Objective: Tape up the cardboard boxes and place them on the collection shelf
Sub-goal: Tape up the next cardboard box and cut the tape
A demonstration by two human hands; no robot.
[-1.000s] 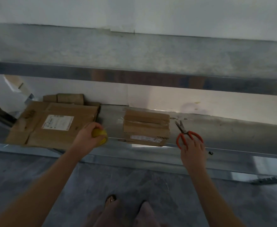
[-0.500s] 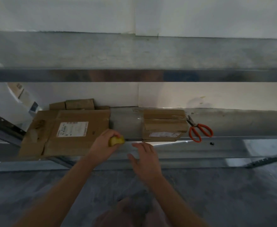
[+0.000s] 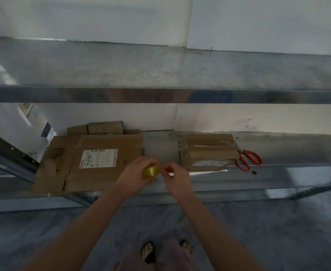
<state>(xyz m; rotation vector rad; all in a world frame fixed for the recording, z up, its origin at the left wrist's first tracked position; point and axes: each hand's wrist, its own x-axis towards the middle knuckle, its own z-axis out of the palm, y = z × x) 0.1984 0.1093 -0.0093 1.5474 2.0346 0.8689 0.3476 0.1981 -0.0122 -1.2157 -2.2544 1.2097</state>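
Right hand (image 3: 177, 178) brought across to the tape roll (image 3: 151, 171), fingers (image 3: 165, 169) pinched at its right edge, roll gripped by curled left hand (image 3: 134, 176), cardboard box (image 3: 207, 151) set on shelf (image 3: 289, 148) just behind, scissors (image 3: 248, 158) touching its right side.

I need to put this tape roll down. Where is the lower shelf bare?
The lower shelf is bare between the flat cardboard and the taped box, straight beyond the tape roll, and again right of the scissors. The left end is crowded: flat cardboard with small boxes behind it. The scissors lie close beside the taped box.
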